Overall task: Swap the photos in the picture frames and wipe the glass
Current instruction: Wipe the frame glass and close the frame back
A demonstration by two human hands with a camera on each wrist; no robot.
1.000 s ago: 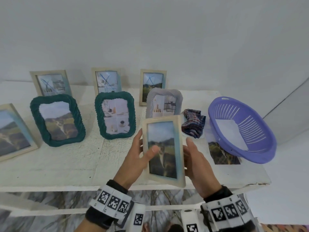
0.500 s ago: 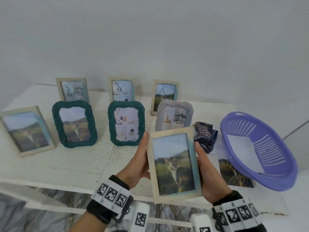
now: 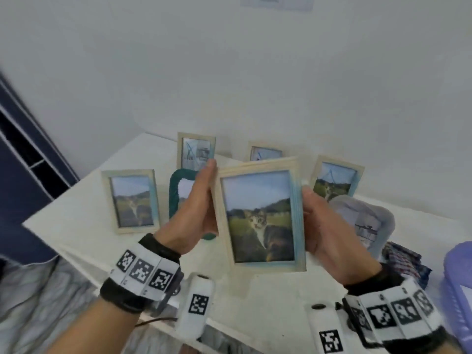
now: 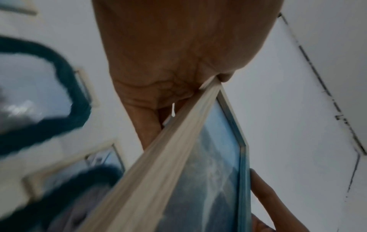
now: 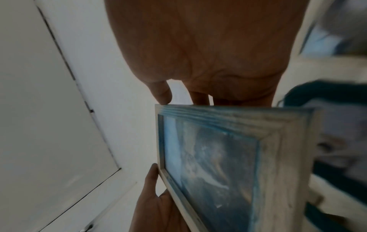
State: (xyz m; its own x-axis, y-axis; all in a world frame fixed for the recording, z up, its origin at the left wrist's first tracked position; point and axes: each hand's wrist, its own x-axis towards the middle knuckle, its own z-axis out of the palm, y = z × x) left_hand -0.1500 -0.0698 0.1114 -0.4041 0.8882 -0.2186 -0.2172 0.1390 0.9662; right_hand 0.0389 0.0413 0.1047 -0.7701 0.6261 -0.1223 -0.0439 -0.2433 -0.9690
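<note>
Two hands share one job: the left hand (image 3: 196, 215) and the right hand (image 3: 324, 226) clasp the pale wooden frame (image 3: 260, 215) by its long side edges, fingers wrapped behind and thumbs along the rim, holding it upright in the air above the near part of the white table (image 3: 76, 200), its cat photo (image 3: 258, 218) facing the wearer. Judging by the task, this frame is to be opened or set back (which of the two I cannot tell), and either way it should be done well by keeping fingertips on the wood, off the glass, so no fresh smears appear, and by turning it slowly with both palms bearing it until its back can be reached. Behind it stand several others: a similar wooden frame (image 3: 131, 200) to the far left, a green frame (image 3: 178, 198) partly hidden by the left hand, three small frames along the wall, and a grey frame (image 3: 367, 221) just right of the right hand. To the near right lie the checked cloth (image 3: 406, 261), likely needed for wiping, and a purple basket (image 3: 457, 277) at the edge. The crowd of standing frames leaves little room; a careless swing could topple the green or grey one.
</note>
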